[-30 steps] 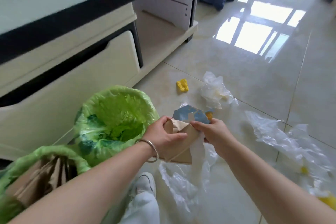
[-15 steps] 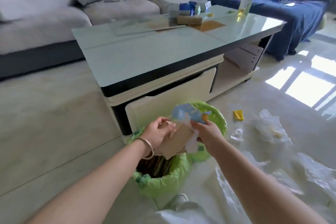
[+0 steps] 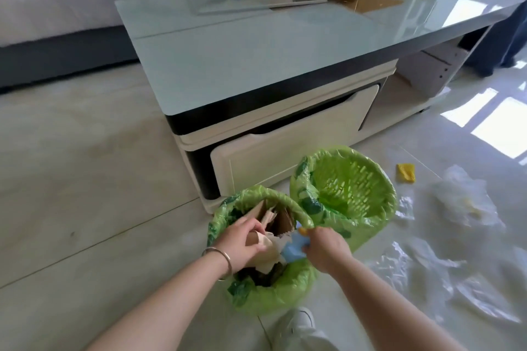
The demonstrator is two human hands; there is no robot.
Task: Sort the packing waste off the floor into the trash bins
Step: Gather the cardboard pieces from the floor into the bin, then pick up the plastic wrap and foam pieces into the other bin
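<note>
Over the mouth of the near bin [image 3: 273, 298], the left hand [image 3: 242, 239] grips a folded brown cardboard piece [image 3: 252, 238] with curled fingers, and the right hand [image 3: 325, 248] pinches a blue scrap [image 3: 293, 249] just beside it. The near bin, lined in green, already holds upright cardboard pieces [image 3: 281, 219]; the far bin [image 3: 345, 194], touching its right rim, shows only its green liner. Right of the far bin, a yellow scrap [image 3: 406, 172] and clear plastic wrap [image 3: 462, 202] lie on the floor [image 3: 85, 194], with the coffee table [image 3: 256, 65] standing behind both bins.
</note>
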